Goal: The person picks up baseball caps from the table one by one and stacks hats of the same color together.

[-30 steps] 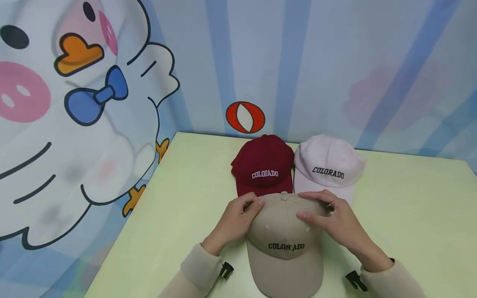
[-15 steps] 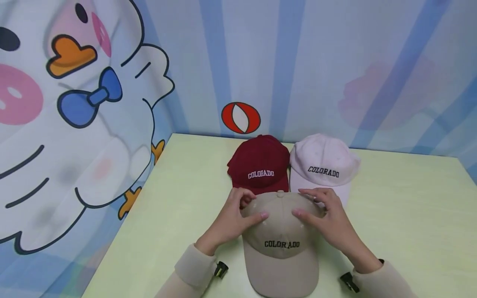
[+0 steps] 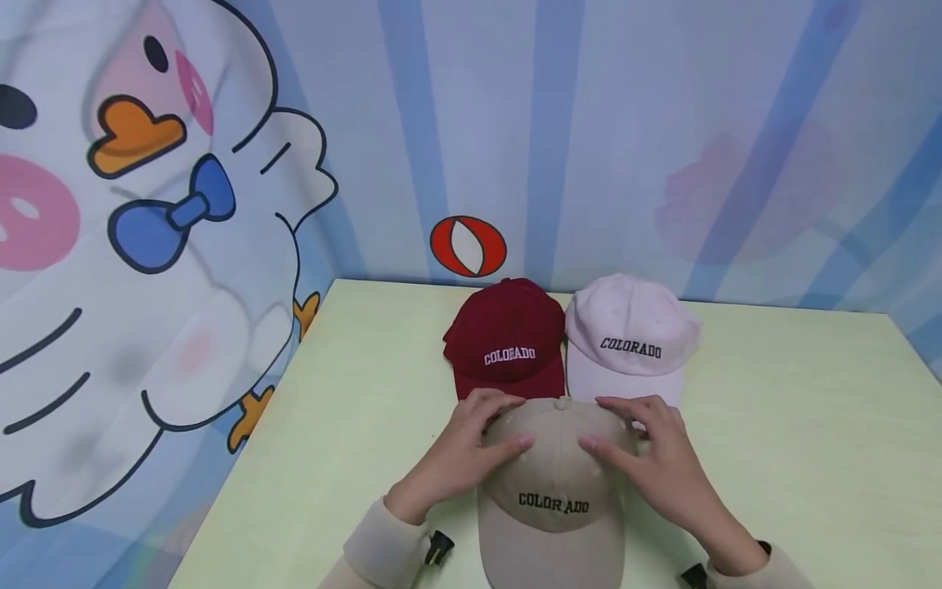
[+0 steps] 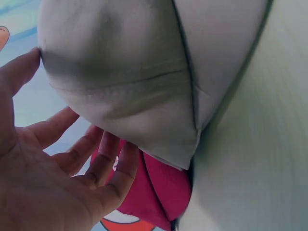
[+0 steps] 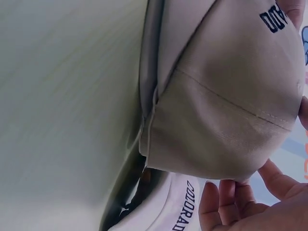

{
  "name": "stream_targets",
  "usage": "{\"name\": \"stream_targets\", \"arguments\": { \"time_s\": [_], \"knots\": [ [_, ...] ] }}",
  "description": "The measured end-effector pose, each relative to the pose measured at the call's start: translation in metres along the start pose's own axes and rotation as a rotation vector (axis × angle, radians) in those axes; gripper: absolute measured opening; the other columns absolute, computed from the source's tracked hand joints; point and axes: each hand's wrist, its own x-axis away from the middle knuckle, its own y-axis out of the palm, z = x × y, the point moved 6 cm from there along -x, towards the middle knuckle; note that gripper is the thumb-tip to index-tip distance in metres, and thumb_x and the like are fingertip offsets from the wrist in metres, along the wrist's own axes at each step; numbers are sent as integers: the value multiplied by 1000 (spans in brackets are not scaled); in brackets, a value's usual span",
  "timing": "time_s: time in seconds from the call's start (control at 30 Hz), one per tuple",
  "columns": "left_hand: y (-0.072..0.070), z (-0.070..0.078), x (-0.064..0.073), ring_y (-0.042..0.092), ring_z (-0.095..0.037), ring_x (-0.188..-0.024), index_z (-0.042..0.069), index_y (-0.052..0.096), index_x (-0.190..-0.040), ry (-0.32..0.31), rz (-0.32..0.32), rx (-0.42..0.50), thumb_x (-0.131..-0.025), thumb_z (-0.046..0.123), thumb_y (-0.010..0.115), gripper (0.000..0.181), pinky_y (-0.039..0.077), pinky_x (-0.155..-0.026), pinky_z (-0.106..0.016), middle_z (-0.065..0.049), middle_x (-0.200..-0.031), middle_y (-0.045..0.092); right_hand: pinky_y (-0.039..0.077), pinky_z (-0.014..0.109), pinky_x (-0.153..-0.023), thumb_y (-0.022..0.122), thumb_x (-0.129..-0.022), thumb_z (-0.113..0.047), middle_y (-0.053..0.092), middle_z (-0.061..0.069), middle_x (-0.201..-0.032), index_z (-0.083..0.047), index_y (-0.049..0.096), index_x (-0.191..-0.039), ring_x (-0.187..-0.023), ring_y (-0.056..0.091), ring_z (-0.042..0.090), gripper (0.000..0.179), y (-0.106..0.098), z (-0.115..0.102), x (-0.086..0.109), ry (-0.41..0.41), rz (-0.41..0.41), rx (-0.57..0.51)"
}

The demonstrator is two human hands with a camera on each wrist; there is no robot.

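A beige baseball cap (image 3: 553, 470), lettered COLORADO, lies on the table with its brim toward me. My left hand (image 3: 455, 454) holds the left side of its crown, thumb on the front and fingers behind. On the crown's right side my right hand (image 3: 662, 462) does the same, its thumb close to the left one. In the left wrist view, the fingers (image 4: 108, 159) touch the crown's back edge. Just behind the beige cap sit a dark red cap (image 3: 508, 327) and a pale pink cap (image 3: 625, 319), side by side, their brims partly hidden.
A pale yellow-green table (image 3: 780, 425) carries the caps and meets a blue striped backdrop (image 3: 486, 123) at its far edge. To the left hangs a cloth wall printed with a white cartoon bird (image 3: 177, 327). Dark strap clips (image 3: 439, 548) hang by the sleeves.
My left thumb has slid down and inward over the crown, so that hand spreads wider. The beige cap keeps its place before the other two. The head view has shifted slightly.
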Motion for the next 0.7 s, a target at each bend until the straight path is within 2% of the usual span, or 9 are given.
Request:
{"name": "stream_targets", "arguments": {
  "time_s": [0.17,0.4,0.7],
  "knots": [
    [6,5,-3,41,-17,-136,26,57,-144,20,-22,-25,-97,51,67,54,45,-111,-50,4,-144,49,51,37,-89,83,-88,-40,59,5,-115,-14,69,-134,-111,46,15,55,-3,1,2,-12,19,-1],
    [8,5,-3,40,-15,-134,28,56,-145,-6,-36,-60,-96,52,68,56,46,-109,-49,6,-144,49,50,44,-92,80,-91,-43,58,7,-118,-15,67,-135,-113,45,18,54,-2,6,1,11,-9,-12],
    [1,12,-6,44,-16,-132,23,59,-142,22,-1,-80,-94,45,73,55,49,-107,-48,5,-141,52,50,37,-87,77,-94,-35,60,8,-115,-13,70,-130,-110,53,19,43,-3,4,-1,-37,19,-2]
  ]
}}
